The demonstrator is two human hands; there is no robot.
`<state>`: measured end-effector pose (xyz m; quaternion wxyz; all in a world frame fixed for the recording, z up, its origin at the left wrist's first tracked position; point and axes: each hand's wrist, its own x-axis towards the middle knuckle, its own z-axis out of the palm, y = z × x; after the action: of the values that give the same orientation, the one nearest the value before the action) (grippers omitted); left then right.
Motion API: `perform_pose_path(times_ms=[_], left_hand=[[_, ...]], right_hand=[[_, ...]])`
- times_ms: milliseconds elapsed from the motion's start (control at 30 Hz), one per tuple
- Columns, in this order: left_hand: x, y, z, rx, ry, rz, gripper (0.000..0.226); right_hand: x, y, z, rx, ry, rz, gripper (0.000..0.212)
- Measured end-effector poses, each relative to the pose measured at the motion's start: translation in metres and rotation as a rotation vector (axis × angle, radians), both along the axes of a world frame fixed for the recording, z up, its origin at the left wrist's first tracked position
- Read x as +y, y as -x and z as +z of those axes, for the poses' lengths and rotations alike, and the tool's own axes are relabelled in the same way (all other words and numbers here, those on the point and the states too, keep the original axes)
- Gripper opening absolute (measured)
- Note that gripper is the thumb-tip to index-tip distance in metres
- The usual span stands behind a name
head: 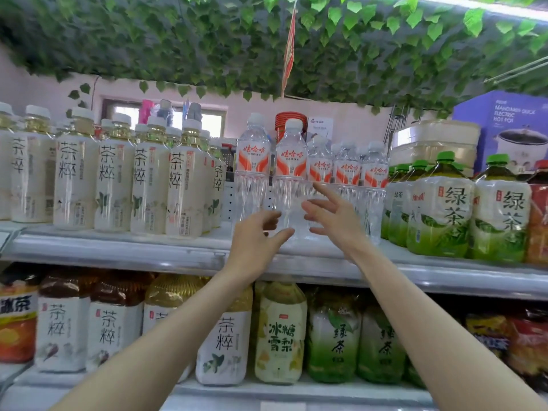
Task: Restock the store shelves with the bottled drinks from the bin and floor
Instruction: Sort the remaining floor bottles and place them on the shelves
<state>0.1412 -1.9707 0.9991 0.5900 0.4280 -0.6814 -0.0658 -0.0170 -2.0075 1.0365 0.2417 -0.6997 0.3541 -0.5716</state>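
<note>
Head view: my left grip [255, 241] and right grip [332, 216] flank a water bottle [290, 173] on the upper shelf [118, 244].
Both grips: fingers spread, holding nothing.

Only one camera works here, and it sits on the person's head. It faces straight toward the store shelves and tilts a little upward, so the green leaves [207, 46] fill the top of the frame. The upper shelf [118, 247] runs across the middle, and the lower shelf [296, 391] lies along the bottom edge. The camera is near, within arm's reach: both forearms enter from the bottom, and the left hand [255, 241] and the right hand [335, 221] are close together in the centre. The wide lens bends the shelf lines, which drop toward the right edge.
</note>
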Motion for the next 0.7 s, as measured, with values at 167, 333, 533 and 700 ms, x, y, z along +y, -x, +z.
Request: perform_pose_path(times_ms=[167,333,533,700], left_hand=[[0.019,0.01,-0.002,0.083,-0.003,-0.118,0.051],[0.039,0.034,-0.019,0.182,-0.052,-0.181,0.048],[0.073,0.074,-0.074,0.225,-0.156,-0.205,0.047],[0.095,0.107,-0.145,0.2,-0.33,-0.238,0.046]], right_hand=[[0.016,0.021,-0.007,-0.005,0.004,-0.022,0.049],[0.04,0.05,-0.022,-0.026,-0.028,-0.032,0.045],[0.082,0.1,-0.071,-0.012,-0.11,-0.044,0.039],[0.11,0.137,-0.15,0.022,-0.22,-0.088,0.03]])
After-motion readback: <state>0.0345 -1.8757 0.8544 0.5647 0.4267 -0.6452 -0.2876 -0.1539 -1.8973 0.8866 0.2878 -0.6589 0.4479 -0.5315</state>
